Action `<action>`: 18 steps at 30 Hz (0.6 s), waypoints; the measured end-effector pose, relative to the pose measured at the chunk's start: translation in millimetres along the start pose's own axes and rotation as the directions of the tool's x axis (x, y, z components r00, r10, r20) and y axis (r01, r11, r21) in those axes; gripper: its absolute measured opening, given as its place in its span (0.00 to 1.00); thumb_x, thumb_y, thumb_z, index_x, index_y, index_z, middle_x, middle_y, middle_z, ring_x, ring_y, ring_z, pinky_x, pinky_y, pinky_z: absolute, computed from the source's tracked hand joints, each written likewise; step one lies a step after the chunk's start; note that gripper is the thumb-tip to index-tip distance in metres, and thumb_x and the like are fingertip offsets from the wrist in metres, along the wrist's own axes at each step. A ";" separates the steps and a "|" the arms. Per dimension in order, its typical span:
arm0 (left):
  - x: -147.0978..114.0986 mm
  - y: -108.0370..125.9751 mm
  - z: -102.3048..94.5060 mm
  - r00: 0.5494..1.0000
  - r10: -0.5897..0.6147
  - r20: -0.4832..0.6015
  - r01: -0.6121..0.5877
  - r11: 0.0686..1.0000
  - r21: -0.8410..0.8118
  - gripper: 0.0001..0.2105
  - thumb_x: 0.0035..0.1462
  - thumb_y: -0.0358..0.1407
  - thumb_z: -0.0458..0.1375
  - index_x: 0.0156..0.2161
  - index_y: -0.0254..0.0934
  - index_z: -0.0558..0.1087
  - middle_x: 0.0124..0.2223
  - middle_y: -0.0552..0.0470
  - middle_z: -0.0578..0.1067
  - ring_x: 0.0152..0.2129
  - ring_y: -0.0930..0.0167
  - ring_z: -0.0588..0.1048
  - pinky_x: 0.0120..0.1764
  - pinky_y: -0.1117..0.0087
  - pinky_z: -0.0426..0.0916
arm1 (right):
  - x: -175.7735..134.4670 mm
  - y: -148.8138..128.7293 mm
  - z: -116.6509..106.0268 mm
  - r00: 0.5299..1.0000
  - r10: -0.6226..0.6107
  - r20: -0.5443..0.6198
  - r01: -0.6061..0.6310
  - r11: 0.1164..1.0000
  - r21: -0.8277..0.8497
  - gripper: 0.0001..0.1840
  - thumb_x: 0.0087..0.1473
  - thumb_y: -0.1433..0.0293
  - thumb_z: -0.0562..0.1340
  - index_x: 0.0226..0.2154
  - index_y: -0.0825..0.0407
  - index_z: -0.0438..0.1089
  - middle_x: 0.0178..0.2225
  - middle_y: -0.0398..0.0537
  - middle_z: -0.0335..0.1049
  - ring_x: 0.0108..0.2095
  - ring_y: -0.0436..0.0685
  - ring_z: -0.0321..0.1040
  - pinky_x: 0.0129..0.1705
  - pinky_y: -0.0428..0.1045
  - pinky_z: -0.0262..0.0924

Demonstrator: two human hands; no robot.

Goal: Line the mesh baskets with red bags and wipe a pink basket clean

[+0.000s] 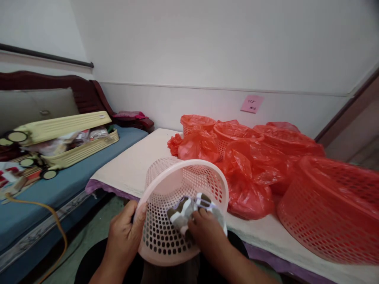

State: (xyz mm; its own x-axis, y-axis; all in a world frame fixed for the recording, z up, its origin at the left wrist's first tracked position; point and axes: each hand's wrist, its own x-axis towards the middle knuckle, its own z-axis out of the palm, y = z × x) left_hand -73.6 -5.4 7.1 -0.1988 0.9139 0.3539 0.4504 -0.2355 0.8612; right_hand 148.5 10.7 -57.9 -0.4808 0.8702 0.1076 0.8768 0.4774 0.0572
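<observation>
A pale pink plastic basket [185, 262] with a perforated wall is tipped toward me over my lap, its mouth facing me. My left hand [126, 232] grips the rim on the left side, thumb over the edge. Inside the basket, a small bundle of patterned cloth [181, 213] in white, grey and dark brown shows a thin lilac band or cord. My right hand [205, 228] reaches into the basket with curled fingers closed on this cloth. Its fingertips are partly hidden, and I cannot tell what kind of cloth article it is.
Several perforated baskets lined with red plastic bags [248, 173] stand on the white-covered surface [124, 169], one large red basket [328, 213] near the right. Left is a blue bed [74, 173] with an open yellow suitcase [68, 128]. A yellow cord [59, 225] hangs off the bed.
</observation>
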 end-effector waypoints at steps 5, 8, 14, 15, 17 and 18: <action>-2.4 12.3 10.9 0.999 -0.042 -0.028 0.040 0.996 -0.082 0.17 0.59 0.46 0.51 0.23 0.39 0.62 0.22 0.60 0.57 0.21 0.75 0.58 0.25 0.73 0.54 | 15.9 14.7 -10.9 0.982 0.177 -0.061 -0.181 0.982 -0.059 0.11 0.58 0.75 0.55 0.37 0.54 0.73 0.38 0.59 0.72 0.41 0.67 0.68 0.38 0.58 0.62; -3.6 16.5 14.4 0.999 -0.033 0.011 0.034 0.998 -0.061 0.18 0.59 0.47 0.52 0.22 0.39 0.62 0.21 0.60 0.57 0.21 0.75 0.58 0.25 0.73 0.54 | 23.7 -7.6 7.4 0.983 0.179 -0.049 -0.179 0.984 -0.001 0.09 0.57 0.74 0.56 0.35 0.51 0.72 0.36 0.54 0.73 0.38 0.63 0.69 0.34 0.54 0.61; -9.0 12.3 13.8 0.997 0.025 0.076 -0.028 0.999 0.032 0.18 0.60 0.46 0.51 0.22 0.39 0.61 0.21 0.60 0.58 0.19 0.76 0.58 0.23 0.74 0.54 | 66.7 -12.9 32.8 0.991 0.105 -0.087 -0.102 0.994 0.036 0.08 0.58 0.72 0.57 0.37 0.52 0.72 0.37 0.52 0.74 0.39 0.61 0.68 0.38 0.54 0.60; -9.6 10.3 12.9 0.996 0.037 0.086 -0.041 0.998 0.042 0.18 0.60 0.45 0.51 0.22 0.39 0.61 0.21 0.60 0.58 0.19 0.76 0.58 0.23 0.74 0.54 | 77.3 -4.8 31.0 0.988 0.114 -0.099 -0.112 0.993 0.033 0.10 0.59 0.72 0.56 0.39 0.54 0.72 0.38 0.54 0.74 0.40 0.62 0.68 0.40 0.54 0.60; -10.2 6.5 11.2 0.993 0.053 0.109 -0.059 0.997 0.055 0.17 0.60 0.45 0.51 0.23 0.39 0.62 0.21 0.60 0.59 0.19 0.76 0.59 0.22 0.75 0.55 | 96.8 11.4 25.6 0.981 0.149 -0.126 -0.146 0.989 0.033 0.11 0.60 0.73 0.54 0.40 0.57 0.71 0.40 0.58 0.73 0.42 0.63 0.67 0.42 0.56 0.60; -10.4 5.0 10.7 0.993 0.049 0.109 -0.056 0.997 0.060 0.17 0.61 0.45 0.51 0.23 0.39 0.62 0.21 0.60 0.59 0.19 0.76 0.60 0.23 0.75 0.56 | 104.5 17.0 23.4 0.976 0.172 -0.136 -0.169 0.985 0.037 0.12 0.60 0.73 0.53 0.41 0.58 0.71 0.40 0.59 0.72 0.43 0.63 0.67 0.42 0.56 0.60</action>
State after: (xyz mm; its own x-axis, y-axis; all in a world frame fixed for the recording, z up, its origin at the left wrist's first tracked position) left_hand -60.0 -12.5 3.8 -0.0803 0.9320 0.3534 0.5120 -0.2657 0.8169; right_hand 113.1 112.6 -69.0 -0.3176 0.9146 0.2502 0.9448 0.3277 0.0014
